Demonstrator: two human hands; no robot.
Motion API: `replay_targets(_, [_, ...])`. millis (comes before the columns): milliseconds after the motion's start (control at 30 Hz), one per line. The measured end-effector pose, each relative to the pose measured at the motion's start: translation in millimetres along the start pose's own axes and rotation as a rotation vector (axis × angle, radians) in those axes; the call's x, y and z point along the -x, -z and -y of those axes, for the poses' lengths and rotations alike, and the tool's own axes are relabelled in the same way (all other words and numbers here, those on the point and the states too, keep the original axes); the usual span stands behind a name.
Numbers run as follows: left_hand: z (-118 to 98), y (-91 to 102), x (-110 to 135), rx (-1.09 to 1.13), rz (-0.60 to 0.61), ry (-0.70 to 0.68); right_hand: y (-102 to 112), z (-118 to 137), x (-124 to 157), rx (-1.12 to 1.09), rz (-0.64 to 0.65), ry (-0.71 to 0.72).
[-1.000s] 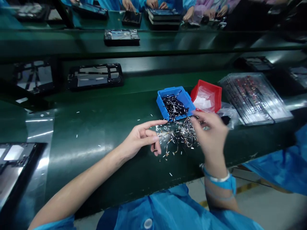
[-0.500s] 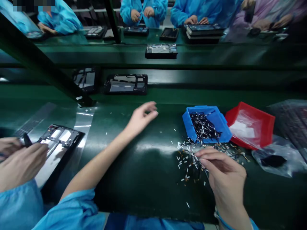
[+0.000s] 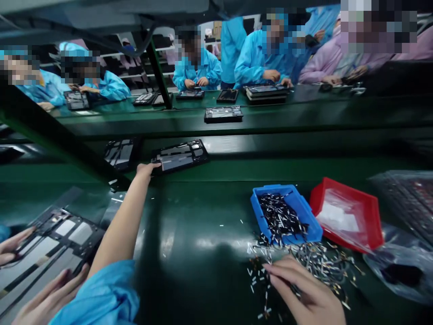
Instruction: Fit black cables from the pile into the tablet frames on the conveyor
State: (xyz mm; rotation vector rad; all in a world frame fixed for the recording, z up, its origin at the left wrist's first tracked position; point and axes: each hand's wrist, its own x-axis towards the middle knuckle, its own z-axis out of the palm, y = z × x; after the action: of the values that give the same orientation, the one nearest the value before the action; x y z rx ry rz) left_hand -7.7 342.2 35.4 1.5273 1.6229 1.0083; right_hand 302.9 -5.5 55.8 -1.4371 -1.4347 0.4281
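Note:
My left hand (image 3: 146, 170) reaches far forward and grips the near left corner of a black tablet-like housing (image 3: 182, 157) with grey panels inside. The housing lies at a slant on the conveyor. My right hand (image 3: 306, 289) is low on the right, thumb and fingertips pinched together at the edge of a pile of small cables (image 3: 318, 262) with brassy ends and scattered white bits. Whatever sits between those fingertips is too small to make out. Just behind the pile, a blue bin (image 3: 259, 221) holds many short black-and-white strips.
A red bin (image 3: 374, 225) with plastic film stands right of the blue one, beside clear bags (image 3: 402, 271). At left, a co-worker's hands (image 3: 50, 298) hold another open housing (image 3: 67, 243). A dark post (image 3: 67, 140) slants near my left arm. Co-workers sit across the line.
My left hand has moved forward and left onto the housing, which has turned askew. My right hand stays at the cable pile. The co-worker's housing is lifted nearer. The view has tilted up.

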Motion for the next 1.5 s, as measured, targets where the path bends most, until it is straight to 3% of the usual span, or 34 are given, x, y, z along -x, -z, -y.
replay_targets(200, [-27,-29.8,27,0.357,0.109,0.323,-8,6,5,-0.049,0.003,0.029])
replay_targets(333, [-53,-52.6,71,0.584,0.144,0.402,-13,6,10,-0.071,-0.03,0.054])
replay_targets(467, [-58,-56.4,165,0.754,0.141,0.398,-21,7,15,-0.124,-0.033,0.01])
replay_targets(633, [-29,-41.1,315,0.853,0.137,0.518,-25,6,18,-0.161,0.002,-0.082])
replay_targets(767, [-10,-27.8,396,1.012,0.375,0.768,-25,-1,17,-0.221,0.018,-0.259])
replay_targets(900, [-5,-7.3,426,1.075,0.81,0.853,-38,5,18,-0.3,0.092,-0.359])
replay_targets(967, [-4,6.7,424,0.966,1.022,0.719,-50,14,16,-0.298,0.182,-0.376])
replay_targets(1000, [-3,13.6,419,0.864,1.041,0.572,-58,19,15,-0.297,0.228,-0.382])
replay_targets(1033, [-2,19.7,412,0.738,0.976,0.384,-68,23,13,-0.297,0.272,-0.387])
replay_targets(1133, [7,29.7,384,0.241,0.444,-0.216,-98,32,7,-0.298,0.352,-0.405])
replay_targets(1200, [16,29.3,364,-0.101,0.164,-0.479,-116,34,4,-0.276,0.379,-0.419])
replay_targets(1233, [21,27.8,355,-0.24,0.113,-0.56,-123,34,3,-0.257,0.386,-0.423])
replay_targets(1300, [31,23.9,343,-0.411,0.13,-0.657,-132,35,4,-0.207,0.398,-0.415])
replay_targets(1500, [48,17.3,337,-0.543,0.248,-0.862,-133,40,10,0.011,0.421,-0.329])
